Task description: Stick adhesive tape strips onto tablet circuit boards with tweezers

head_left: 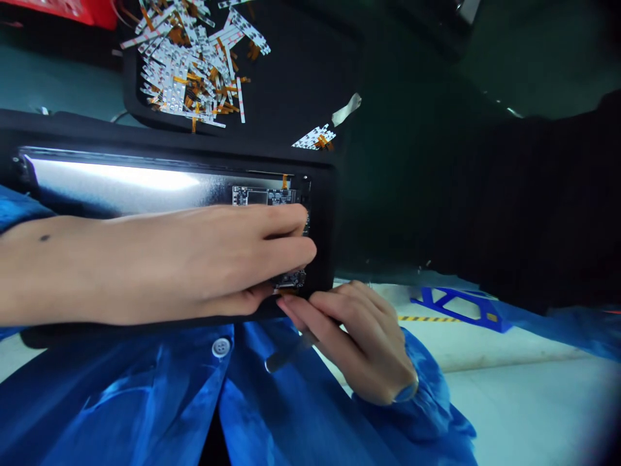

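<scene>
A long flat display panel (121, 184) with a silvery back lies in a black tray (326, 213). At its right end sits a small dark circuit board (262, 195), with an orange flex cable (284, 181) at the top edge. My left hand (233, 252) covers most of the board, fingers curled over it and thumb at the lower edge; the fingertips are partly hidden. My right hand (359, 330) is closed, its fingertips pressed at the board's lower edge near an orange strip (285, 292). A flat metal tool (286, 355) with a rounded end sticks out from under its fingers.
Behind lies a heap of white strips with orange flex tails (189, 71) on another black tray (301, 52). A few more strips (315, 137) and a crumpled pale strip (347, 110) lie nearer. A red container (77, 10) is at upper left, a blue frame (460, 307) at right.
</scene>
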Motion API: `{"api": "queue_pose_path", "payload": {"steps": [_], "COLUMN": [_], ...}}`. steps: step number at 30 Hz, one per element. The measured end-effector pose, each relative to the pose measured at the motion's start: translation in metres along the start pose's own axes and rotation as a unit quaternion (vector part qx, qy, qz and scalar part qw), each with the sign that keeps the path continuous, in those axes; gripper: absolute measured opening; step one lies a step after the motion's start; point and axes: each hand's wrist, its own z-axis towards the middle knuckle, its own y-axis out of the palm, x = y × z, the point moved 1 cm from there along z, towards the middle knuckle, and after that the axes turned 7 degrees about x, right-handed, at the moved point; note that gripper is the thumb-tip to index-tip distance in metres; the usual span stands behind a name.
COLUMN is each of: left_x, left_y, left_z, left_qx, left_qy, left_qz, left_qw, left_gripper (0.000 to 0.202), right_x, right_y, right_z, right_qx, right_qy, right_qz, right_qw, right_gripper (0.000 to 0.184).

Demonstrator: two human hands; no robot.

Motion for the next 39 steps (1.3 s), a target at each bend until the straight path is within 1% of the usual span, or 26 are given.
{"api": "queue_pose_path", "payload": {"steps": [2, 6, 10, 14, 17, 20, 23, 25, 27, 28, 30, 32, 36, 39], "left_x": [-0.001, -0.002, -0.002, -0.001, 0.000, 0.000, 0.001, 0.000, -0.001, -0.001, -0.002, -0.003, -0.003, -0.003], "left_y": [-0.001, -0.002, -0.001, 0.001, 0.000, 0.000, 0.000, 0.000, 0.001, 0.000, 0.000, 0.000, 0.000, 0.000], "left_z": [0.000, 0.000, -0.002, 0.000, 0.002, 0.003, 0.002, 0.002, 0.001, 0.001, 0.001, -0.001, -0.003, -0.003], "left_qx": [0.006, -0.004, -0.018, -0.035, -0.045, -0.043, -0.026, -0.013, -0.010, -0.010, -0.007, -0.005, -0.005, -0.018], "left_qy": [0.003, 0.000, -0.038, -0.058, -0.066, -0.072, -0.064, -0.054, -0.055, -0.056, -0.059, -0.061, -0.066, -0.068], "left_qz": [0.001, -0.025, -0.044, -0.027, -0.026, -0.025, -0.024, -0.022, -0.021, -0.025, -0.039, -0.056, -0.071, -0.062], "left_qw": [1.000, 1.000, 0.998, 0.997, 0.996, 0.996, 0.997, 0.998, 0.998, 0.998, 0.997, 0.997, 0.995, 0.996], "left_gripper": [0.037, 0.031, 0.022, 0.013, 0.014, 0.014, 0.016, 0.019, 0.019, 0.019, 0.018, 0.021, 0.023, 0.024], "right_x": [-0.001, 0.000, 0.001, 0.002, 0.002, 0.000, -0.001, 0.001, 0.005, 0.007, 0.010, 0.013, 0.014, 0.012], "right_y": [-0.001, 0.000, 0.002, 0.003, 0.003, 0.001, 0.000, 0.001, 0.004, 0.005, 0.006, 0.005, 0.000, -0.004], "right_z": [0.001, 0.003, 0.006, 0.011, 0.012, 0.013, 0.014, 0.014, 0.013, 0.012, 0.009, 0.007, 0.004, 0.005], "right_qx": [-0.007, 0.003, -0.004, 0.003, 0.009, -0.020, -0.054, -0.071, -0.079, -0.074, -0.063, -0.050, -0.042, -0.052], "right_qy": [0.006, -0.002, -0.021, -0.055, -0.063, -0.038, -0.014, 0.008, 0.030, 0.033, 0.025, 0.003, -0.001, -0.034], "right_qz": [0.004, -0.015, -0.025, -0.021, -0.030, -0.028, 0.009, 0.040, 0.060, 0.066, 0.076, 0.075, 0.050, 0.019], "right_qw": [1.000, 1.000, 0.999, 0.998, 0.998, 0.999, 0.998, 0.997, 0.995, 0.995, 0.995, 0.996, 0.998, 0.998], "right_gripper": [0.006, 0.006, 0.010, 0.008, 0.010, 0.011, 0.012, 0.016, 0.021, 0.020, 0.013, 0.006, 0.005, 0.006]}}
